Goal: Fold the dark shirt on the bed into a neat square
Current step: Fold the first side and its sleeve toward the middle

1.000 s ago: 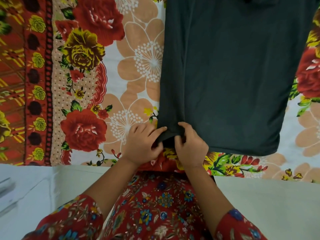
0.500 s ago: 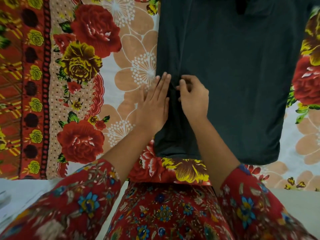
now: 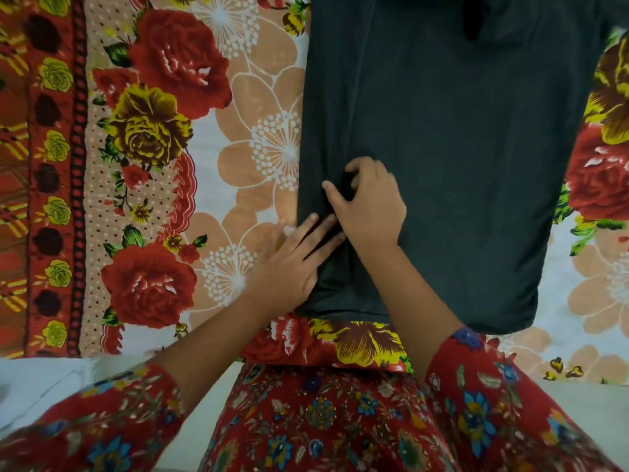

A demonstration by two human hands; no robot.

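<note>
The dark shirt [image 3: 452, 137] lies flat on the flowered bedsheet [image 3: 149, 137], its hem toward me and its neck opening at the top edge of the view. My left hand [image 3: 292, 264] lies flat with straight fingers on the shirt's lower left edge, partly on the sheet. Just above it, my right hand [image 3: 369, 202] rests on the shirt near the left side, its fingers and thumb curled round a small bunch of the dark fabric.
The bed's near edge runs across the lower part of the view, with pale floor [image 3: 41, 386] below it at the left. My red flowered sleeves and dress [image 3: 323, 420] fill the bottom. Bare sheet lies left and right of the shirt.
Both hands left the hem and moved up along the shirt's left side. My left hand has since slid back down toward the hem, and my right hand has curled onto the fabric.
</note>
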